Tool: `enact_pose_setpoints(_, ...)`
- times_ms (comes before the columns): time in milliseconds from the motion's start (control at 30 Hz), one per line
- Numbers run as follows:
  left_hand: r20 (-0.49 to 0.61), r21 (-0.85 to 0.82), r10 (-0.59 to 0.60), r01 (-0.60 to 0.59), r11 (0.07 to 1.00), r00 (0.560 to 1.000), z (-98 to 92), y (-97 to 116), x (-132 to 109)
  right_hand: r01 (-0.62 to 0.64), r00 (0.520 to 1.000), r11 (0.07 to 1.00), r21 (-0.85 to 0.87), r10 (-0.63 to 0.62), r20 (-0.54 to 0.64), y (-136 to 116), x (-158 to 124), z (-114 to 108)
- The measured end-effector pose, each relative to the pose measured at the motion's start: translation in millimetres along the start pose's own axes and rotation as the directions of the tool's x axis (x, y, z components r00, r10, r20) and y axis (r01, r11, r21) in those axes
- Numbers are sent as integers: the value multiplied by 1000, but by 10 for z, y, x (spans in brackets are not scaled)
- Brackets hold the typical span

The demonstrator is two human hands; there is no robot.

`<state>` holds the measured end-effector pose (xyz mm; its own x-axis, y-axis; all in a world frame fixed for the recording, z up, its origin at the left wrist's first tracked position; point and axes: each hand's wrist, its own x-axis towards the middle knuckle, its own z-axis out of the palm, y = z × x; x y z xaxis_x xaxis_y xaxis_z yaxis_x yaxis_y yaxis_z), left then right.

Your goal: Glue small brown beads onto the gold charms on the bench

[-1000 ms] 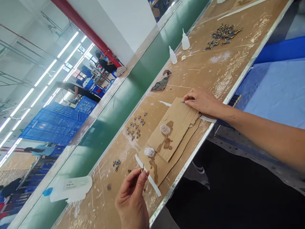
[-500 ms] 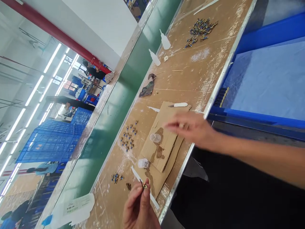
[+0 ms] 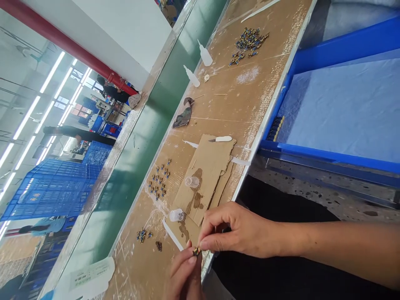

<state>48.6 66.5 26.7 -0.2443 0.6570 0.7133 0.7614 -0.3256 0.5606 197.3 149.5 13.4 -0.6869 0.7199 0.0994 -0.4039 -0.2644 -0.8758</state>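
Left hand: my left hand (image 3: 184, 275) is low at the near edge of the desk (image 3: 250, 96), fingertips pinched together on a tiny figure (image 3: 196, 251).
Right hand: my right hand (image 3: 237, 231) is just beside it, thumb and forefinger closed toward the same tiny figure; I cannot tell whether they truly grip it or only touch it.
Tiny figure: held above the desk's metal rim, between both hands, too small to make out in detail.
Cardboard sheet (image 3: 206, 175): lies flat just beyond my hands, stained brown, with a clear cap (image 3: 191, 181) on it.
Second clear cap (image 3: 176, 215): at the cardboard's near corner.
White-handled knife (image 3: 221, 139): rests on the cardboard's far edge.
Painted figures (image 3: 159, 183): a small cluster stands left of the cardboard; a larger heap (image 3: 248, 41) lies far up the desk.
Glue bottles (image 3: 204, 56): two, near the green strip (image 3: 150, 137).
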Motion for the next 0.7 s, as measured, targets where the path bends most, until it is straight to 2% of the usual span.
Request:
enact_pose_setpoints(133, -2, 57, -144, 144, 988, 990, -2, 81, -24, -124, 992, 984, 128, 119, 48, -4, 17, -32)
enact_pose_setpoints(233, 15, 48, -165, 164, 985, 986, 13, 111, -24, -200, 979, 934, 296, 178, 100, 17, 32, -39)
enact_pose_setpoints(300, 10, 48, -147, 147, 988, 989, 24, 105, -10, -209, 977, 917, 339, 185, 102, 28, 33, -34)
enact_pose_setpoints(533, 68, 112, 11, -19, 994, 998, 20, 54, 42, -156, 987, 955, 254, 139, 82, 26, 24, -49)
enact_pose_setpoints(700, 61, 108, 36, -42, 993, 997, 37, 61, 37, -124, 992, 973, 196, 116, 51, 78, 37, -70)
